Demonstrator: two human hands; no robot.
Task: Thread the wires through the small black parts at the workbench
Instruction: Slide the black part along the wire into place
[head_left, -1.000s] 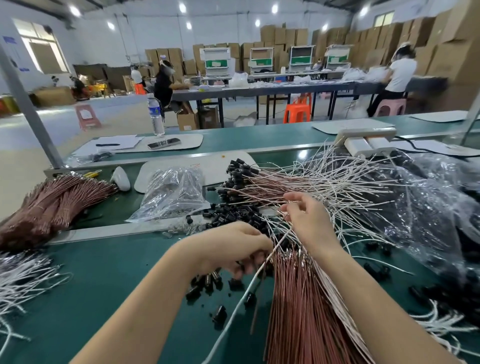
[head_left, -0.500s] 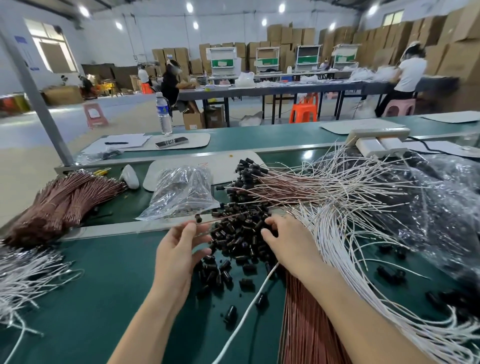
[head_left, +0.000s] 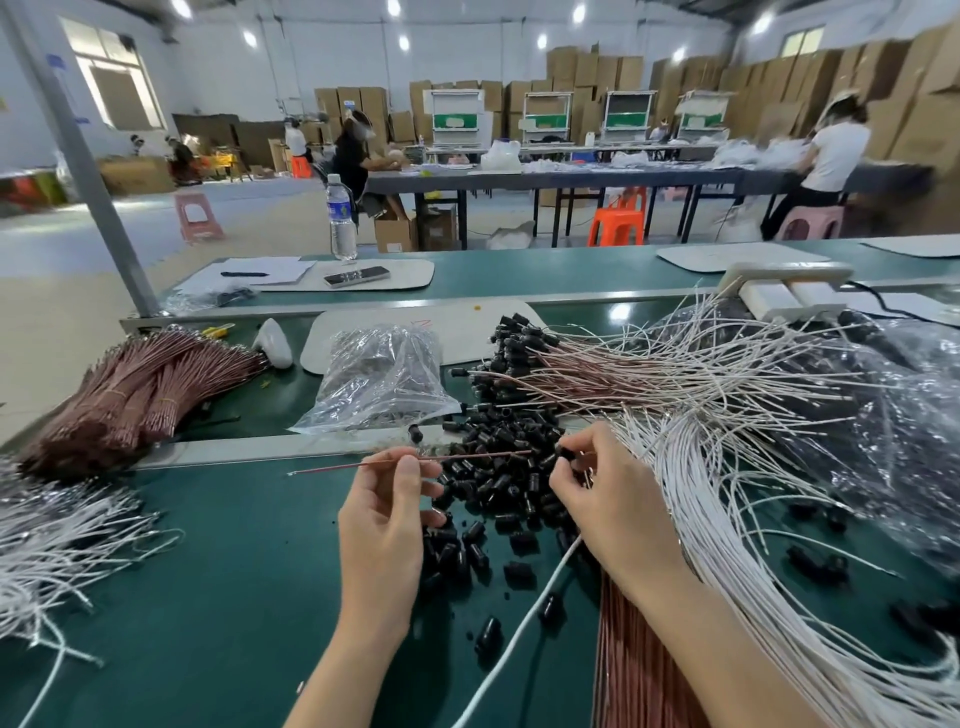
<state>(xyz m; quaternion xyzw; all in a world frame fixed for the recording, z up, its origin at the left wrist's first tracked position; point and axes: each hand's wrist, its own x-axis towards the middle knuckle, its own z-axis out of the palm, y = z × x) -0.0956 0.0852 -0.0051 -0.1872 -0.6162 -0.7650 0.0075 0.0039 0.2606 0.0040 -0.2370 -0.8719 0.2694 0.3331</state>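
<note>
Red wire (head_left: 322, 469) pinched in left hand (head_left: 382, 525) fingers, black part (head_left: 567, 453) pinched in right hand (head_left: 613, 501) fingers, bottle (head_left: 342, 221) label blurred

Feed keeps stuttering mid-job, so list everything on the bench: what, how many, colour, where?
thin brown wire: one, brown, held level at centre
small black tubular part: one, black, pinched just right of that wire
heap of loose black parts: many, black, centre
wires with black parts fitted: many, brown and white, behind the heap
tied brown wire bundles: several, brown, far left
loose white wires: many, white, near left
long white wire bundle: one, white, near right
clear plastic bag: one, clear, behind the heap, leftward
clear water bottle: one, clear, background
green workbench top: one, green, under everything
left hand: one, grip pinching the brown wire
right hand: one, grip pinching the black part
</note>
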